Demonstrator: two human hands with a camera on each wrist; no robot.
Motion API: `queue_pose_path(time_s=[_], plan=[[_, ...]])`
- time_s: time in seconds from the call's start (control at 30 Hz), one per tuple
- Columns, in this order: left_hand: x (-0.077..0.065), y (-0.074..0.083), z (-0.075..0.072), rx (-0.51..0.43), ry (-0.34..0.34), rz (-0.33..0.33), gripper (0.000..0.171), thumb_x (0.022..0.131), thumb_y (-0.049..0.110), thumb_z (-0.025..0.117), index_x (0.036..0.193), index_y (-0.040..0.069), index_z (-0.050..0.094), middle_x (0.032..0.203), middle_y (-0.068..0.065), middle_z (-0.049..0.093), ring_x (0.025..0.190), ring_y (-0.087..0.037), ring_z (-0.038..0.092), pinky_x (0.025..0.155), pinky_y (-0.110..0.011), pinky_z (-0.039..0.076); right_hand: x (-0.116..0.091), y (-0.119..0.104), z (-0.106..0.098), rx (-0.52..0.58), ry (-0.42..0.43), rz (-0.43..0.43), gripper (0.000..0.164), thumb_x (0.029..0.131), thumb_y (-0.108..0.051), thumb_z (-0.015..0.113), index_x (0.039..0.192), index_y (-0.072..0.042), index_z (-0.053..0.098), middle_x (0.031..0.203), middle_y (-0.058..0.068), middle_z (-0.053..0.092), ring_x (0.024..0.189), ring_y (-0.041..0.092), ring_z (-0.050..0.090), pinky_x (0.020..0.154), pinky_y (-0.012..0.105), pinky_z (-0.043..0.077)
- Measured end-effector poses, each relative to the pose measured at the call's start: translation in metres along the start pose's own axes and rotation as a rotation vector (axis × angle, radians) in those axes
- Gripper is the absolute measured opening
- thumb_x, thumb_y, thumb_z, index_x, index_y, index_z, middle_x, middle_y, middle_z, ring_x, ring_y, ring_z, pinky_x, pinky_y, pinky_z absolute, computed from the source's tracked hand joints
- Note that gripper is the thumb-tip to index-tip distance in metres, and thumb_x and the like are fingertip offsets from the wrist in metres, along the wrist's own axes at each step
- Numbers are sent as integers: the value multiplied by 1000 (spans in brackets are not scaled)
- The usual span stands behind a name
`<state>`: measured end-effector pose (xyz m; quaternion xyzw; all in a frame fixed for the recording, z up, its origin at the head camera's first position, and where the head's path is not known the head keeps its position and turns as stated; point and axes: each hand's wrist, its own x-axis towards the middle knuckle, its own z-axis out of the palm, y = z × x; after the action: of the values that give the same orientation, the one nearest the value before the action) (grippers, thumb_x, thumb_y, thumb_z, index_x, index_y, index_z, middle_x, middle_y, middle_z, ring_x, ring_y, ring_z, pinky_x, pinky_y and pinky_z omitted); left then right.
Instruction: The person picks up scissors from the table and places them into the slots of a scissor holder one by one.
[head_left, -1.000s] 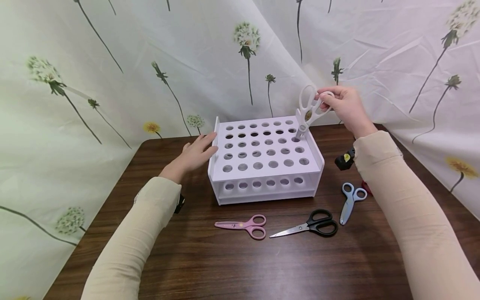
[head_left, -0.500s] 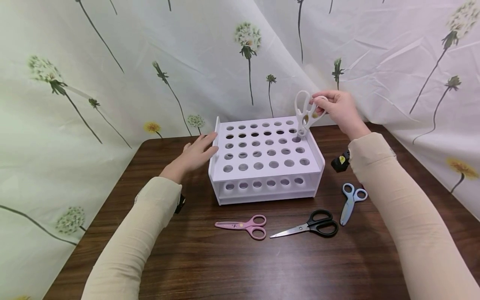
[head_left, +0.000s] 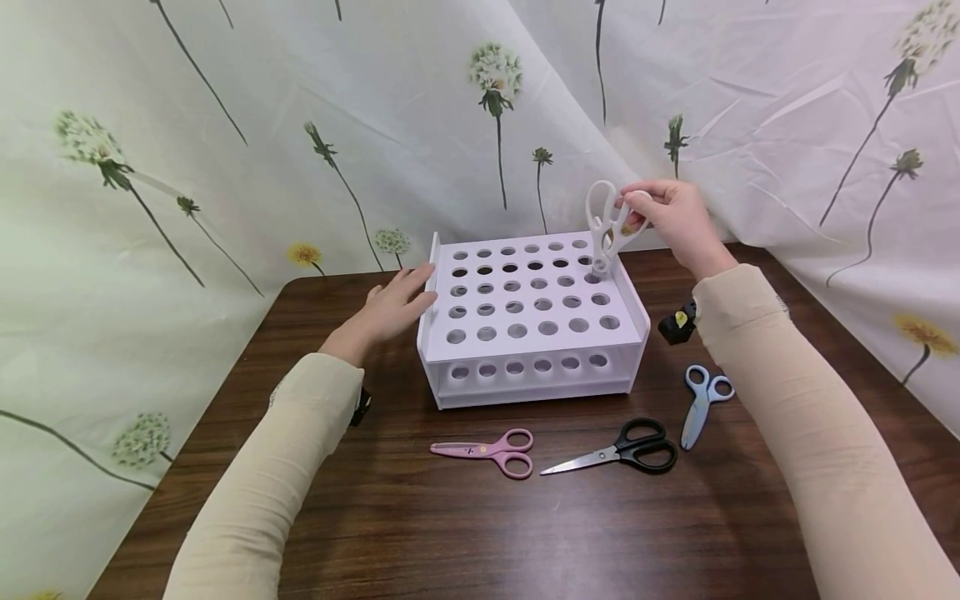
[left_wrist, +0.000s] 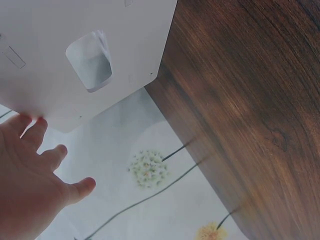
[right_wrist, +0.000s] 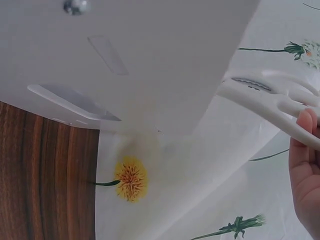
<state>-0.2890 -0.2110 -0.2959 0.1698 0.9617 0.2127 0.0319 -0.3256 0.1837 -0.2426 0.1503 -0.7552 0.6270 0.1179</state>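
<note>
A white rack point(head_left: 525, 347) with rows of round holes stands on the table. My left hand point(head_left: 386, 308) touches the rack's left side panel with its fingertips, fingers spread; the left wrist view shows those fingers at the panel's edge. With my right hand point(head_left: 675, 218) I pinch one handle loop of white scissors point(head_left: 602, 261) between thumb and fingers. The scissors point downward at the rack's right column, toward the back, and their blades are hidden below the pivot at a hole. In the right wrist view the white scissors point(right_wrist: 260, 109) show beyond the rack's side panel.
In front of the rack lie pink scissors point(head_left: 480, 451) and black-handled scissors point(head_left: 622, 452). Light blue scissors point(head_left: 697, 412) lie farther right, near my right sleeve point(head_left: 780, 367). A flower-printed cloth point(head_left: 360, 108) hangs behind the dark wooden table point(head_left: 450, 542).
My right hand has moved left and slightly down with the white scissors, whose blades have sunk out of sight at the hole. My left hand has stayed at the rack's side.
</note>
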Motion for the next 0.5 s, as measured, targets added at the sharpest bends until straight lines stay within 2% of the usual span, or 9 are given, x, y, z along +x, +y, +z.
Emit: queue_pose_path(time_s=[0.27,0.5], plan=[[0,-1,1,-5,0,1,58,98,41,32,149,17,18,152,-3,16,138,-24,3,103,-58,-1,2,2,4,49,1,-13,30,91,-9,59,110,14,58,80,1,67,60,8,58,63,19,48],[0,-1,0,2,-4,-2,58,98,40,32,149,16,17,152,-3,16,138,-25,3,103,-58,-1,2,7,5,19,-4,-6,28,91,-11,59,108,11,61,79,-1,66,61,9,59,63,19,48]])
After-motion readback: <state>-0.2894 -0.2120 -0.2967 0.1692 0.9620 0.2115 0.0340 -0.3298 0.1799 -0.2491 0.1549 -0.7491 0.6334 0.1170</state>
